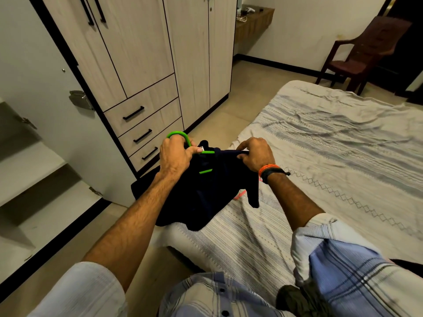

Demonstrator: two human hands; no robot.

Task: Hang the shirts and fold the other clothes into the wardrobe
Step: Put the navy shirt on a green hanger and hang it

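Striped sleeve [343,266]; hands [176,156] grip curved green hanger [180,136], dark shirt [206,193].

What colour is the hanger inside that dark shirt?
Bright green hanger, clearest in the head view.

You are in a home bedroom. A bed [320,145] with a rumpled, pale striped sheet fills the right side of your view, its near corner just in front of you. Facing its left edge stands a tall wood-grain wardrobe [146,53] with long black handles and three drawers [143,126] stacked low down. At your far left one wardrobe door [41,72] hangs open, showing pale shelves [25,170] inside. Past the far end of the bed a dark plastic armchair [361,53] sits against the wall, and a small wooden wall shelf [254,21] is fixed beside the wardrobe. The floor [247,88] is beige tile.
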